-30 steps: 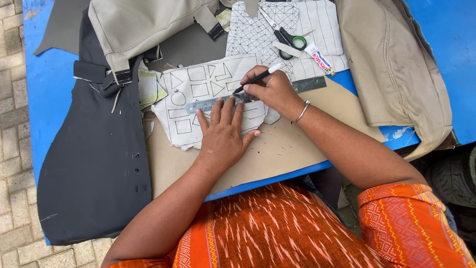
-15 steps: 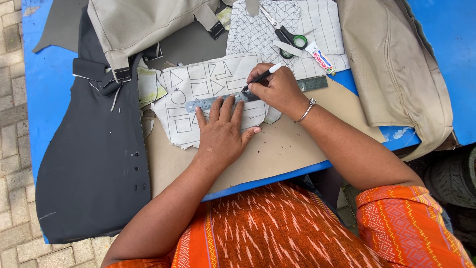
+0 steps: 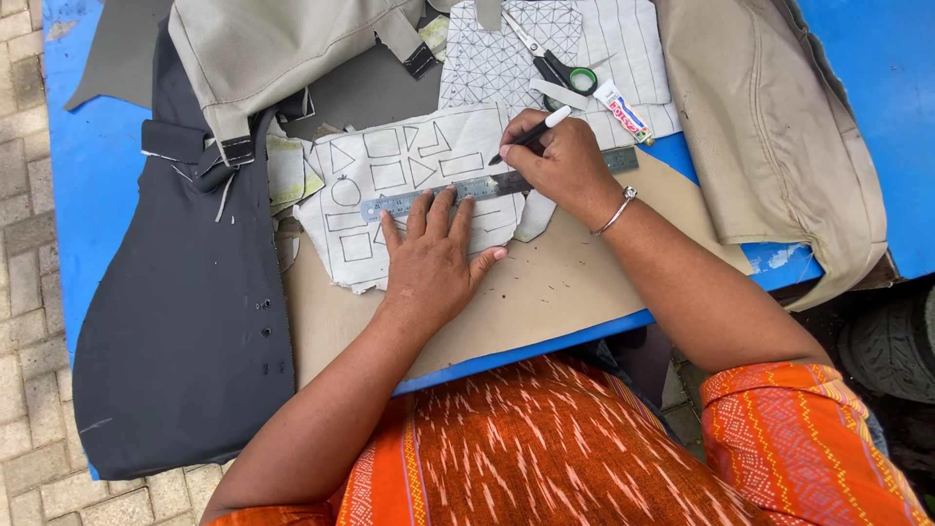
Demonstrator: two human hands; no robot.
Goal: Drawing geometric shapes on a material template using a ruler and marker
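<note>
On the white cloth point(image 3: 409, 185) lies the ruler point(image 3: 467, 190), pinned by the left hand point(image 3: 433, 258), fingers spread flat. Just right of it, the right hand point(image 3: 560, 161) pinches a pen point(image 3: 531, 133), tip at the ruler's upper edge.

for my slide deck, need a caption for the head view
Left hand pins a metal ruler on white fabric; right hand holds a pen.

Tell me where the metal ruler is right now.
In the head view, the metal ruler lies across the white sheet of drawn shapes, pinned under the left hand's fingers, with the right hand holding a pen just above it.
</note>
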